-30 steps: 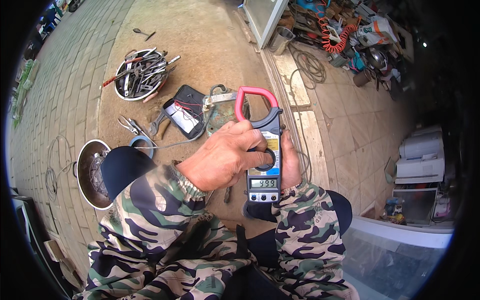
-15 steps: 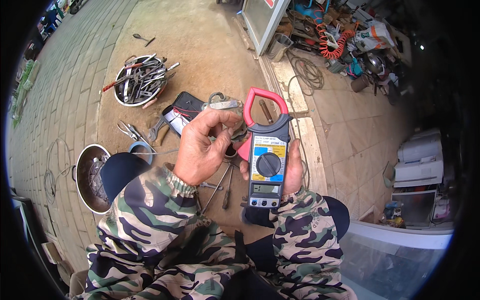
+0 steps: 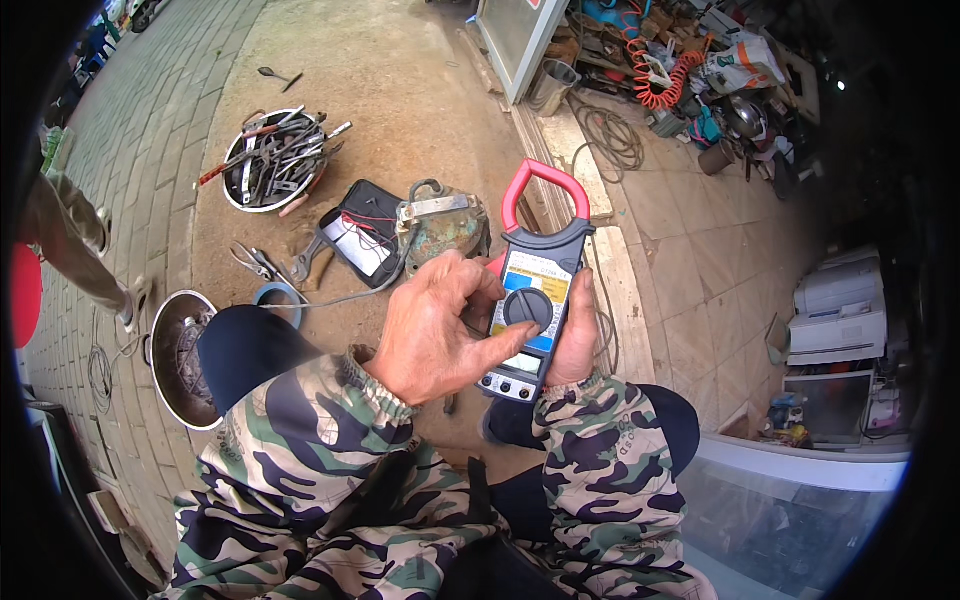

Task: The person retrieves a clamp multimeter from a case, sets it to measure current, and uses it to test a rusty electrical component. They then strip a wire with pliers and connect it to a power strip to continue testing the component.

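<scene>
A clamp meter [image 3: 548,262] with a red jaw, dark body and round dial is upright in front of me, its jaw pointing away. My right hand [image 3: 574,345] is wrapped round its right side and back. My left hand [image 3: 435,325] reaches across from the left, thumb and bent forefinger at the dial [image 3: 528,310], partly covering the meter's left side. Beyond them on the ground stands a worn greenish motor-like unit [image 3: 455,235] with a metal strap. Beside it lies an open black case [image 3: 345,215] holding red and black test leads and a white paper.
A metal bowl [image 3: 232,190] heaped with tools stands far left; another bowl [image 3: 158,375] is near my left knee. Pliers [image 3: 262,265] and an adjustable wrench [image 3: 305,262] lie between. A passer-by's legs [image 3: 85,240] are at the left. Clutter and an orange coiled hose [image 3: 665,95] fill the far right.
My left hand has come down and right onto the meter's dial. The meter has tilted, its jaw shifting right. A person's legs have come into view at the left.
</scene>
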Available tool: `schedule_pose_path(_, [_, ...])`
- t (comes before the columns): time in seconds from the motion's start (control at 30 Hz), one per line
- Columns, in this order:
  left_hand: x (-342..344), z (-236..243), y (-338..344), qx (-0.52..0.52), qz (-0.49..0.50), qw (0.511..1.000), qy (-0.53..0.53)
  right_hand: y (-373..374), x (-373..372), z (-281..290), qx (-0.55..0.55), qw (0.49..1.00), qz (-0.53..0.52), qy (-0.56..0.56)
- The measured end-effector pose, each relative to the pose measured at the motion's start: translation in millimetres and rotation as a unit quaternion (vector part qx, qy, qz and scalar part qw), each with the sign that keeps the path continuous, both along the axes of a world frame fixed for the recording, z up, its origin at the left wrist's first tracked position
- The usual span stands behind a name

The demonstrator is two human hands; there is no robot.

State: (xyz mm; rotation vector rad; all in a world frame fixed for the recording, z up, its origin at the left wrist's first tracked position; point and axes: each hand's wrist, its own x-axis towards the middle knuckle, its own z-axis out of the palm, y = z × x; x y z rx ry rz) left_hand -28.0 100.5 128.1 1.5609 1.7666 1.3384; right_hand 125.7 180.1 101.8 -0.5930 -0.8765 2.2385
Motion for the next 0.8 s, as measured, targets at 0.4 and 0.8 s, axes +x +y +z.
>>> schedule_pose_path(0.4, [21.7,-7.6,-1.3,-0.003,0.036,0.999,0.005,1.3,-3.2,-15.7,0.020,1.000,0.019,0.004])
schedule_pose_path(0.8, [-27.7,1.9,3.5,0.029,0.069,0.955,-0.286,4.2,-1.8,-5.2,-0.049,0.999,-0.008,0.022])
